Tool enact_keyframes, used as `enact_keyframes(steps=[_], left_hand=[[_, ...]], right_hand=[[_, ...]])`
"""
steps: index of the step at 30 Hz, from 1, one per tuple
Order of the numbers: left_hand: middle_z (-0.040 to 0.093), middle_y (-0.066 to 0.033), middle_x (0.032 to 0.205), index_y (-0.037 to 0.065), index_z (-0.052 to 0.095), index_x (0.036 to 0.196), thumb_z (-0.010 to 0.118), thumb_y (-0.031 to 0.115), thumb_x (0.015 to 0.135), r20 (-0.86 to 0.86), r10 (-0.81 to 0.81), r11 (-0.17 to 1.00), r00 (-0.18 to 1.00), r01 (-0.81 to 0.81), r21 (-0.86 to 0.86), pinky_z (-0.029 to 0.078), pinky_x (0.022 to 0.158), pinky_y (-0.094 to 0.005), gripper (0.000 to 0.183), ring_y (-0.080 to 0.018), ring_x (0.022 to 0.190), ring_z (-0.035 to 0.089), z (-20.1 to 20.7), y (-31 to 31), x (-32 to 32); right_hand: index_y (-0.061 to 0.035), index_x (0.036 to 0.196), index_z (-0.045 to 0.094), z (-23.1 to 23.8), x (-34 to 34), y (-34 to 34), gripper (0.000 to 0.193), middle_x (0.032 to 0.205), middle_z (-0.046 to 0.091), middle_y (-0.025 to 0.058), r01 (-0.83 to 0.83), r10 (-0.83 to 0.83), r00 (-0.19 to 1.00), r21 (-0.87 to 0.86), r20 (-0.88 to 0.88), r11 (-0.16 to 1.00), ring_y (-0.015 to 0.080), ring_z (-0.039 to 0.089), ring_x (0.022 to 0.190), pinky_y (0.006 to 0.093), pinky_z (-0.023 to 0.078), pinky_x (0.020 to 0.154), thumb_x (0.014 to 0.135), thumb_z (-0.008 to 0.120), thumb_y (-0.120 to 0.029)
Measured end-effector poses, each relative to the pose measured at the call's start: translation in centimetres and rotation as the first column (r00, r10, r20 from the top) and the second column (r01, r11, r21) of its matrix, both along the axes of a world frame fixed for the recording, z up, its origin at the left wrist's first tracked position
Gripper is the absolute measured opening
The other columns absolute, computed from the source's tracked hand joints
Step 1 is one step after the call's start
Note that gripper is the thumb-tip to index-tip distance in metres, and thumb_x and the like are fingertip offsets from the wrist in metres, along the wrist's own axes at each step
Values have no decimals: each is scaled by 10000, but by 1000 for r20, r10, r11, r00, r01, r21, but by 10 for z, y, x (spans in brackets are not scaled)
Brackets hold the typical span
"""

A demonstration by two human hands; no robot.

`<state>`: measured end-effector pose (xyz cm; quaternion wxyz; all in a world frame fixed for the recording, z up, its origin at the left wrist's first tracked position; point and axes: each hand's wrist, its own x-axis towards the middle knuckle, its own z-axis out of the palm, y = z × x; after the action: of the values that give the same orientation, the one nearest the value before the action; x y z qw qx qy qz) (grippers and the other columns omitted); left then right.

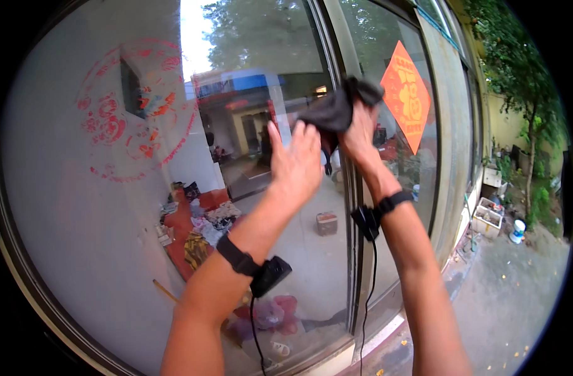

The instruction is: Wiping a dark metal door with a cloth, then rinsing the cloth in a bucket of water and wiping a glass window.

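A dark, damp-looking cloth (333, 111) is up against the window, bunched at its right end and drawn out to a point on the left. My right hand (360, 135) grips the bunched part near the window's middle frame, with the fingers partly covered by folds. My left hand (297, 161) is at the cloth's left corner, its fingers bent against the edge while one finger stands apart, pointing up. Behind both hands is the large glass pane (286, 47), which carries a faded round red print (105, 122) on its left side.
An orange-red diamond-shaped paper (407, 97) is stuck on the right-hand pane. Dark metal frame (354, 250) divides the panes. Cables hang from both wrist straps. Outside on the right are a white box (487, 218), a bucket (517, 232) and a tree (532, 138).
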<state>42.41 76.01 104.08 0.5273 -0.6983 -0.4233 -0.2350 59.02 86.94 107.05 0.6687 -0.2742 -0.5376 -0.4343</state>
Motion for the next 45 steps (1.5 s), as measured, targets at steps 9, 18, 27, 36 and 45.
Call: enact_keyframes(steps=[9, 18, 27, 36, 45], left_hand=[[486, -124, 1343, -1, 479, 1311, 739, 314, 748, 52, -71, 969, 996, 81, -235, 137, 1081, -706, 696, -259, 1272, 451, -85, -44, -50], [484, -119, 1353, 28, 519, 1290, 719, 374, 770, 13, 14, 900, 1000, -7, -436, 143, 1054, -735, 656, -318, 1380, 320, -119, -53, -57], [456, -98, 1426, 39, 471, 1358, 595, 337, 898, 83, -22, 991, 996, 11, 130, 198, 1063, -697, 562, -276, 1355, 366, 21, -59, -91], [515, -153, 1341, 32, 579, 1267, 706, 341, 766, 75, 77, 765, 994, -11, -643, 134, 1013, -779, 603, -379, 1317, 354, -276, -89, -98], [494, -281, 1211, -47, 526, 1096, 663, 201, 787, 148, -89, 767, 985, 163, -621, 234, 1094, -592, 420, -456, 1256, 385, -269, -83, -75]], right_hand=[[-8, 1332, 474, -115, -86, -21, 503, 1438, 347, 280, -246, 288, 950, -282, 118, 927, 428, 248, 1400, 596, 176, 1129, 875, 552, -203], [48, 1350, 462, -164, -67, -14, 540, 1418, 407, 267, -276, 293, 950, -149, 109, 949, 464, 337, 1339, 537, 219, 1132, 844, 606, -73], [-86, 1414, 418, 38, -117, -36, 595, 1391, 437, 202, -157, 156, 981, 2, 112, 988, 389, 374, 1294, 596, 279, 1042, 883, 540, -324], [-53, 1283, 530, -347, -136, -82, 534, 1280, 548, 194, -81, 142, 988, -606, 53, 791, 387, 482, 1194, 464, 343, 1044, 803, 648, -254], [-75, 1315, 474, -352, -134, -94, 615, 1174, 605, 210, -776, 464, 620, -584, -633, 239, 404, 584, 1074, 443, 483, 885, 787, 697, -299]])
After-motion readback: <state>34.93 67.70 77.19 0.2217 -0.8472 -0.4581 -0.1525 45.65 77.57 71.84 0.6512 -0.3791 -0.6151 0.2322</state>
